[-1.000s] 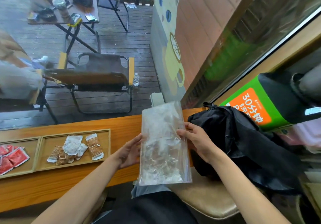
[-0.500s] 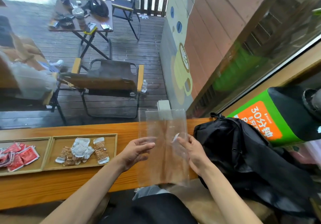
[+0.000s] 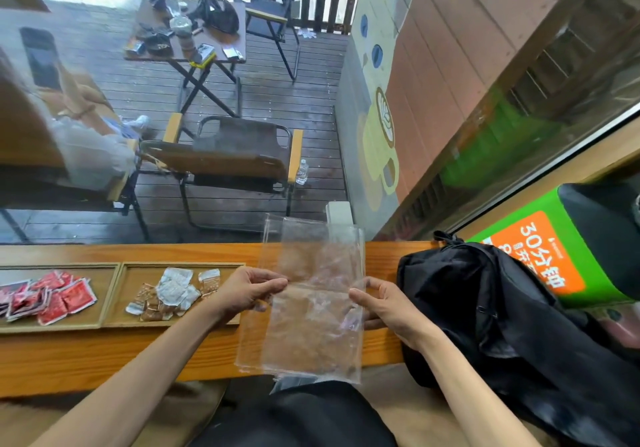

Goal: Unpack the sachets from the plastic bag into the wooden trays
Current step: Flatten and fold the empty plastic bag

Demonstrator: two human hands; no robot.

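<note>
Clear plastic bag [image 3: 311,308], held upright over the tabletop's [image 3: 86,353] near edge: pinched by left hand [image 3: 247,290] and right hand [image 3: 384,304].

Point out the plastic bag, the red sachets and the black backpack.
plastic bag [image 3: 311,335], head view, clear lower panel.
red sachets [image 3: 52,297], head view, middle of the pile.
black backpack [image 3: 485,294], head view, upper front fabric.

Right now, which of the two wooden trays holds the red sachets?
The left tray, farther from the hands, holds the red sachets. The right tray beside it holds white and brownish sachets.
</note>
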